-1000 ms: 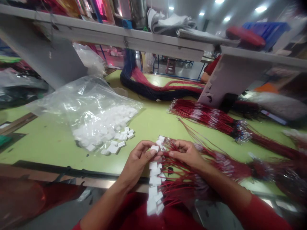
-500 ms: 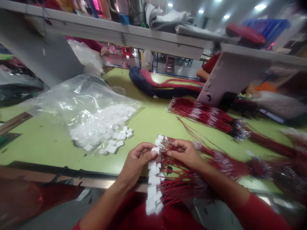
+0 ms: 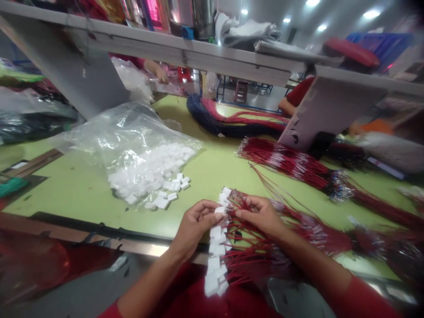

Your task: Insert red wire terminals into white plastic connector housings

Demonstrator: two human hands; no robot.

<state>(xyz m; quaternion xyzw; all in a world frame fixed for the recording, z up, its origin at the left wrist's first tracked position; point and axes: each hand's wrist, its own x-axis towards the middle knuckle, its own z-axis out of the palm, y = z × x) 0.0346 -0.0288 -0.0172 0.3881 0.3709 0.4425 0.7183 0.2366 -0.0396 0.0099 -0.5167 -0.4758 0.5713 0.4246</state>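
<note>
Red wire bundles and white connectors across a pale green laminate workbench [image 3: 212,172]

A clear, crinkled plastic bag [image 3: 132,128] slumps on the bench, heaped with small white plastic connectors [image 3: 149,170], a few loose blocky ones [image 3: 162,202] lying just beside it. Long glossy bundles of thin red wire [image 3: 281,157] stretch beyond, near a coiled navy-and-red wire hank [image 3: 225,121]. At the near edge, a fan of red wires [image 3: 251,258] meets a stacked column of white connectors [image 3: 213,260]. The left hand [image 3: 195,227] pinches one small white connector [image 3: 220,210] between thumb and fingertips, while the right hand [image 3: 260,216] closes on the red wires just beside it, fingers together
</note>
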